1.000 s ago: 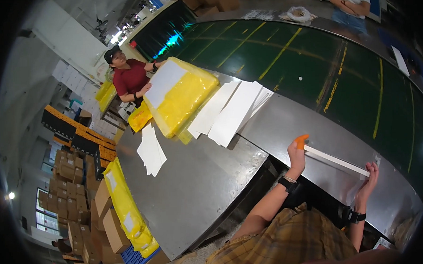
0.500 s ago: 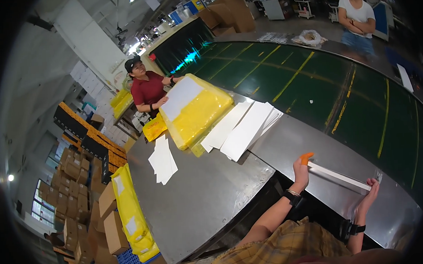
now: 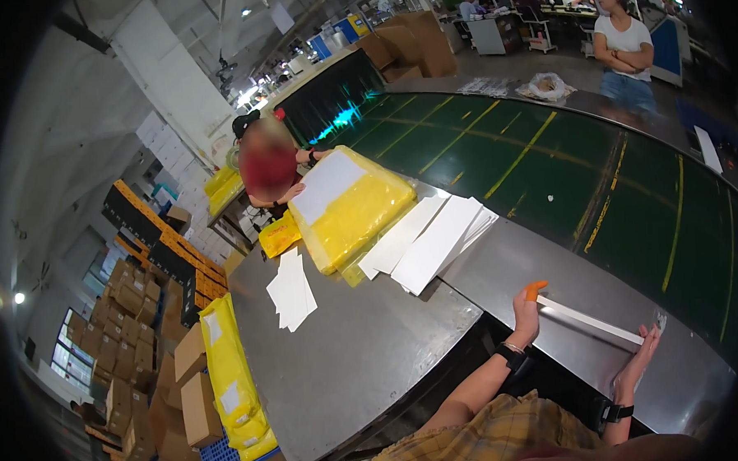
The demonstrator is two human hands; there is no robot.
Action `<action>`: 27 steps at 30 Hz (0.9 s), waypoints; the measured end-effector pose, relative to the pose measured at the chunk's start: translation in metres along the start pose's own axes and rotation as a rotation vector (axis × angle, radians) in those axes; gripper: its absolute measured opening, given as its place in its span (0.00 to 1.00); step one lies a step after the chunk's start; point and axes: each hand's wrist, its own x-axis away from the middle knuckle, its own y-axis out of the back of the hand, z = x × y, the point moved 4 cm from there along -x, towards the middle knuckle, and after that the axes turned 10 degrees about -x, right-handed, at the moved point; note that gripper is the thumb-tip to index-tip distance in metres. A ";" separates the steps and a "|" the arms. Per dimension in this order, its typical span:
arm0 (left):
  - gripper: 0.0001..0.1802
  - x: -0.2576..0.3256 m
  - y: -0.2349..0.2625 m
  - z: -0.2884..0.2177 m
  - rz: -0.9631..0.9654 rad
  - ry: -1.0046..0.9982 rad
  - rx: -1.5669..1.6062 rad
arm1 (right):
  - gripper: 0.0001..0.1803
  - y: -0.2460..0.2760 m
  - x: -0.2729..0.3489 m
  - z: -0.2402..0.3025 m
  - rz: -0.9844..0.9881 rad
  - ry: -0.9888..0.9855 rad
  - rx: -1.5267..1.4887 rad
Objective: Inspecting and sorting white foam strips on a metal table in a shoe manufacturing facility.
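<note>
A narrow white stack of paper or card strips (image 3: 589, 320) stands on its long edge over the metal tabletop, held between my two hands. My left hand (image 3: 527, 313), with an orange cover on a fingertip, is closed at its left end. At the right end my right hand (image 3: 636, 359) presses with fairly straight fingers, palm turned inward. Further left lie loose white card strips (image 3: 437, 242), overlapping beside a large yellow plastic-wrapped pack (image 3: 353, 210) with a white sheet on it. More white slips (image 3: 290, 293) rest on the left table.
A green conveyor belt (image 3: 514, 162) runs beyond the metal table (image 3: 358, 354). A co-worker in a red shirt (image 3: 269, 165) touches the yellow pack. Another person (image 3: 623, 50) stands across the belt. Yellow packs (image 3: 232, 385) and cartons (image 3: 197, 407) stand at the left.
The view has shifted slightly, so the scene sits a little lower. My right hand's fingers look straighter and more spread at the stack's end. The stack stays between my hands.
</note>
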 end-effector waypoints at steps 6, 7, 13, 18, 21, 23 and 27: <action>0.19 0.000 -0.003 -0.002 -0.002 -0.020 -0.004 | 0.30 0.007 -0.003 -0.012 0.041 -0.022 -0.116; 0.19 0.000 -0.002 -0.003 -0.013 -0.028 -0.005 | 0.30 0.006 -0.003 -0.013 0.043 -0.030 -0.107; 0.18 0.001 -0.004 -0.002 0.008 0.063 0.022 | 0.26 0.012 -0.006 -0.015 0.049 -0.012 -0.046; 0.18 0.001 -0.002 0.000 0.007 0.034 0.021 | 0.24 0.003 -0.002 -0.002 0.014 -0.003 0.016; 0.18 0.001 -0.001 0.001 0.003 0.038 0.041 | 0.22 -0.002 -0.001 0.007 0.020 0.101 0.011; 0.19 -0.001 0.001 0.004 -0.001 0.049 0.050 | 0.21 -0.008 -0.002 0.012 0.118 0.070 -0.028; 0.18 0.002 -0.005 0.002 -0.008 0.126 0.121 | 0.21 0.001 -0.012 0.007 0.103 0.050 0.020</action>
